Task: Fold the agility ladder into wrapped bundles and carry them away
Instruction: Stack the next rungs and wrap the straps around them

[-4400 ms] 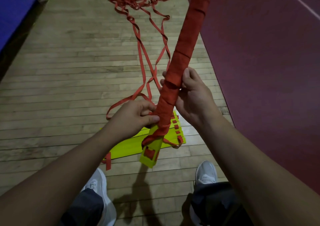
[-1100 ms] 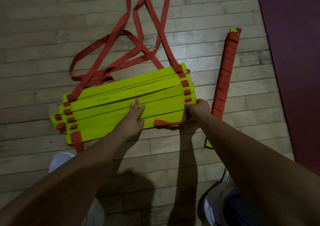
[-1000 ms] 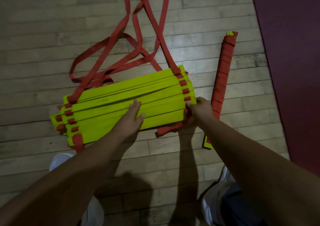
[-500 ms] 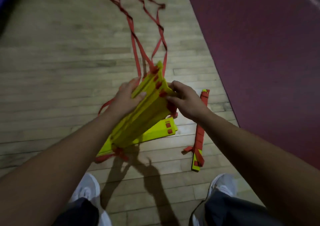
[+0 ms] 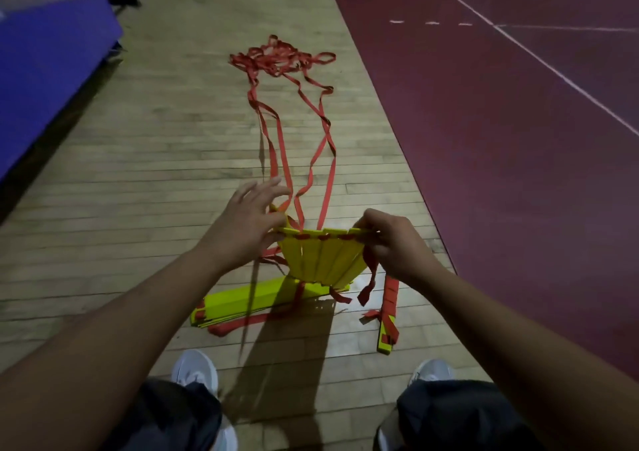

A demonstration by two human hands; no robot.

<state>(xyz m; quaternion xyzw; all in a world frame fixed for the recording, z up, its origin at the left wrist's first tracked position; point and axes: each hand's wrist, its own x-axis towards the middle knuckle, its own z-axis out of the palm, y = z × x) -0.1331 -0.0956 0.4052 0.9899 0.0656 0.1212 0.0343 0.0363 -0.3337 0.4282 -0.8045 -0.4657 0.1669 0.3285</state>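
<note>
While the head camera looks down between two bare forearms, a fanned stack of yellow rungs (image 5: pixel 320 258) hangs at the centre of the frame, held upright between both hands. The right hand (image 5: pixel 397 243) is curled closed on the right end of the stack's top edge, thumb and fingers pinching the rungs. The left hand (image 5: pixel 247 222) presses against the left end with its fingers spread and loose; whether it truly grips the rungs cannot be told.

Red straps (image 5: pixel 301 146) run from the top of the stack up the frame to a tangled heap (image 5: pixel 280 58) on the wooden floor (image 5: pixel 138 160), well apart from the hands. Below the held stack, more yellow rungs (image 5: pixel 249 300) lie flat on the floor. Just to the lower right, a finished wrapped bundle (image 5: pixel 389 316) lies on the boards near the edge of the maroon court surface (image 5: pixel 518 139).

Wooden floor lies open to the left as far as a blue mat (image 5: pixel 41 70) at the upper left. Two white shoes (image 5: pixel 195 369) stand at the bottom, partly covered by dark trouser legs. The upper end of the bundle is hidden behind the right wrist, and shadow blurs the strap ends under the stack.
</note>
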